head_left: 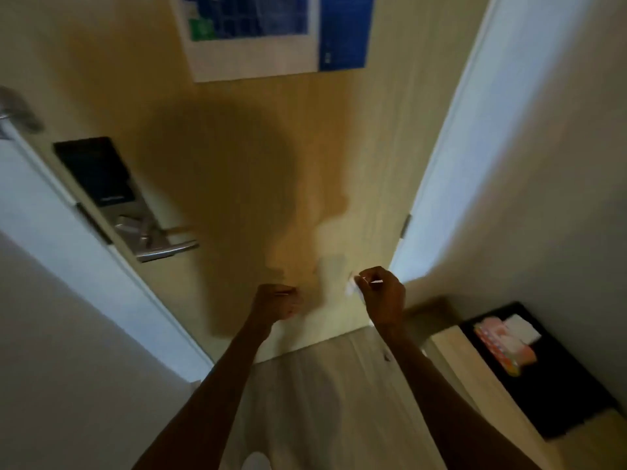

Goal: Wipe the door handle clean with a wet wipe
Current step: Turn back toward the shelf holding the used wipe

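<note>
— so where's the door handle (163,247)?

— Up left on the door (237,164), well away from my hands. My right hand (381,295) pinches the wet wipe (351,288); my left hand (278,300) is curled, can't tell around what. Black tray (549,395) sits right.

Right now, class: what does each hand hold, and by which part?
The right hand pinches a white wet wipe by its edge. The left hand is closed; whether it holds anything cannot be told.
</note>
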